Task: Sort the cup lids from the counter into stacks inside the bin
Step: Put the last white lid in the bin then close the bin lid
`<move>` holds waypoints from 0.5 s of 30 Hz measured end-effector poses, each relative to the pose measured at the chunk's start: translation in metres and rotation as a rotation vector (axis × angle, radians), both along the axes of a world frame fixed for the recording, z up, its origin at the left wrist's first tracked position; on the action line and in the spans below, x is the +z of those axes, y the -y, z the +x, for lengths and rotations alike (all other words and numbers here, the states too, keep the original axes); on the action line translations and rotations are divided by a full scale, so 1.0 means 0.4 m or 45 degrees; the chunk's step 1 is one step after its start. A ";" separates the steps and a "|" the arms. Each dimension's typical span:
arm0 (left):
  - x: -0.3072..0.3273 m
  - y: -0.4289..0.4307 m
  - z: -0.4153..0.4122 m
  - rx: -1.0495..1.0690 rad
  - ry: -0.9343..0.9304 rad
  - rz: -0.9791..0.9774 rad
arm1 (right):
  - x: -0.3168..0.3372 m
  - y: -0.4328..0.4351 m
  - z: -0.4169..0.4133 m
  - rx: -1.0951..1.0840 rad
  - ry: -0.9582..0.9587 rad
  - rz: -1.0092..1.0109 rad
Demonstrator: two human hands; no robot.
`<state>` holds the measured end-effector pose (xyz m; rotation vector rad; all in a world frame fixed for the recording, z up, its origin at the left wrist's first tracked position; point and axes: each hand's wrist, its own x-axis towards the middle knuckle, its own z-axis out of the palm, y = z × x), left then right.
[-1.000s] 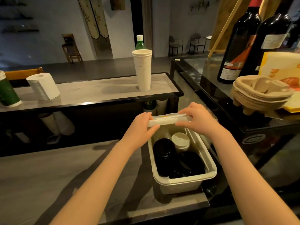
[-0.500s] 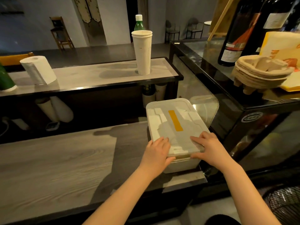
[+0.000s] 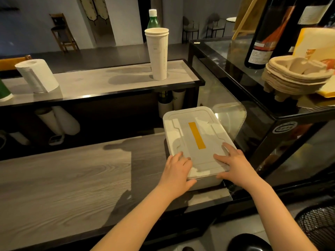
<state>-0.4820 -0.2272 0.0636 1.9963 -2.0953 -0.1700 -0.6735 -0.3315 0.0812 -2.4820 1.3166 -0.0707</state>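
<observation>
A white plastic bin [image 3: 208, 182] stands at the right end of the grey wood counter [image 3: 63, 178]. A white cover with a yellow strip [image 3: 196, 134] lies flat on top of the bin and hides the cup lids inside. My left hand [image 3: 178, 169] rests on the cover's near left corner, fingers spread flat on top and thumb along the rim. My right hand [image 3: 233, 163] presses flat on the near right corner, thumb at the front edge.
A stack of tall white paper cups [image 3: 157, 53] and a paper towel roll [image 3: 37, 76] stand on the raised shelf behind. A glass display case [image 3: 262, 127] hugs the bin's right side, with pulp cup carriers [image 3: 293, 75] and wine bottles [image 3: 264, 33] on top.
One second ago both hands held the cover over the open bin, black and white lids visible inside. The cover then came down onto the bin, and both hands now press its near edge.
</observation>
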 end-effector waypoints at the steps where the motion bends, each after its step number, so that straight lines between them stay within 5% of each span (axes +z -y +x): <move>1: -0.002 0.008 0.006 0.008 -0.036 0.026 | 0.002 0.004 0.001 0.001 0.025 0.045; 15: 0.028 0.149 0.091 0.140 -0.139 0.090 | 0.028 0.149 0.096 0.048 -0.009 0.138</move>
